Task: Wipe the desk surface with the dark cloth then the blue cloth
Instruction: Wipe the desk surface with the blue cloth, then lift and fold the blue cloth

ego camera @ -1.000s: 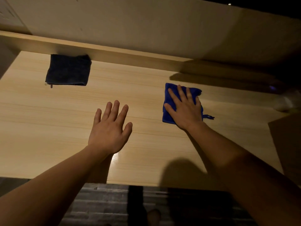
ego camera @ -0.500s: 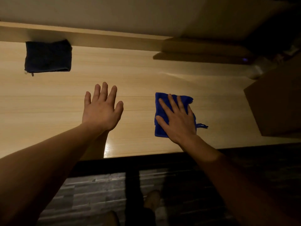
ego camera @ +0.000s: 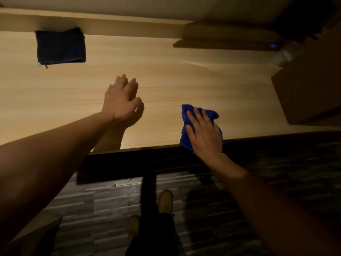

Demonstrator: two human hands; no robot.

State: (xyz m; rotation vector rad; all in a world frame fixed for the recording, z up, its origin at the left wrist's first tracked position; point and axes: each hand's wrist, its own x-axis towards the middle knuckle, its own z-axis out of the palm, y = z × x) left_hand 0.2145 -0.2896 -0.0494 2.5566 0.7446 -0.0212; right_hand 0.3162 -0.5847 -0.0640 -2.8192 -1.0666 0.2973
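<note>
Head view shows one desk as the largest item: a flat, rectangular top of pale wood-grain laminate with a smooth, slightly glossy finish and a raised back ledge of the same material. Below its front edge lies dark plank-pattern flooring, on which two light-coloured shoes are visible. One brown, box-shaped block with flat faces occupies the right end of the desk. Two cloths are present. One dark cloth, square, folded and of nubby texture, lies flat at the rear left against the ledge, untouched. One blue cloth, soft and crumpled, sits at the front edge of the desk, partly overhanging it. Two bare hands are present. The right hand presses on the blue cloth with fingers spread. The left hand is above the desk centre, empty, fingers loosely curled.
</note>
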